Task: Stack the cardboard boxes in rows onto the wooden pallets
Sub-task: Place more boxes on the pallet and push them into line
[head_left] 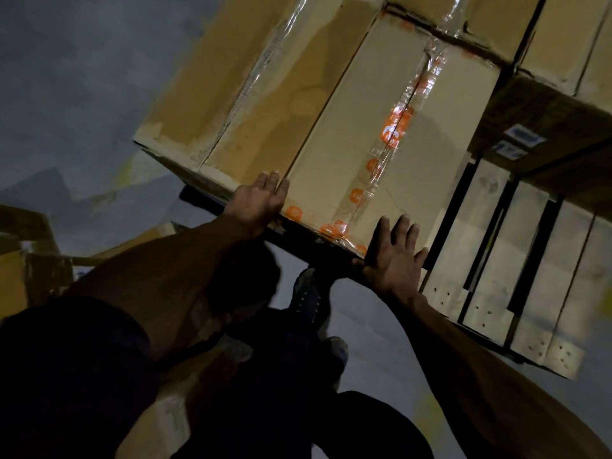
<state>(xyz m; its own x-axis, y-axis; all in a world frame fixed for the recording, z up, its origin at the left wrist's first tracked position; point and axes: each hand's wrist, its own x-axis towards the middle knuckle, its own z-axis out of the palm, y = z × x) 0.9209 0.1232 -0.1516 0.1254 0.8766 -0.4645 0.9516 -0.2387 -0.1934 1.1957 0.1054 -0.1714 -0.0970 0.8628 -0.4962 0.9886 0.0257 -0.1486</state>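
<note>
On top of the stack, nearest the person: one pale box (374, 154), sealed, clear tape with orange logos down its centre seam and along its near edge; contents not visible. Just beside it on its left, touching: one darker brown box (251, 91), sealed with clear tape, surface scuffed and stained. Beyond these two, parts of at least two more boxes in the back row (490, 24), also taped shut. Lower, at the right: one dark box (543, 117) bearing two white labels, resting on the pallet (496, 266), whose pale slats show bare beside the stack.

Hands, two. Left hand (260, 202): at the pale box's near left corner, fingers curled over the top edge where the two boxes meet, gripping it. Right hand (395, 256): flat on the pale box's near right corner, fingers straight and spread, pressing.

Floor, left: loose cardboard (29, 256), count unclear. Below: one shoe (306, 296) plainly seen.
</note>
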